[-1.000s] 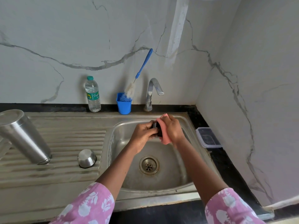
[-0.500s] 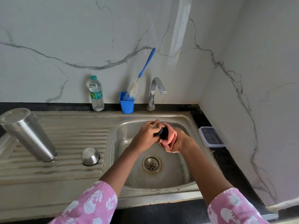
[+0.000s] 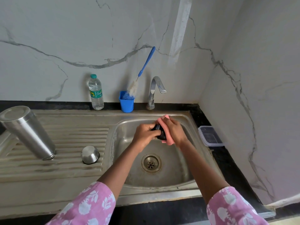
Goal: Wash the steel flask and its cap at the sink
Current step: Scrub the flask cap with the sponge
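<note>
your left hand (image 3: 146, 133) has its grip curled round a small dark piece, probably the flask's cap (image 3: 160, 134) though your hands hide most of it, held over the back half of the sink basin (image 3: 177, 169), above the drain (image 3: 151, 163). your right hand (image 3: 176, 132) has its grip closed on a pink sponge (image 3: 168, 137) pressed against the cap's right side. the steel flask (image 3: 29, 132) stands mouth down at the left edge of the drainboard (image 3: 73, 138), well apart from your hands, and a small upturned steel cup (image 3: 90, 154) sits near the drainboard's right edge, just beside the basin.
</note>
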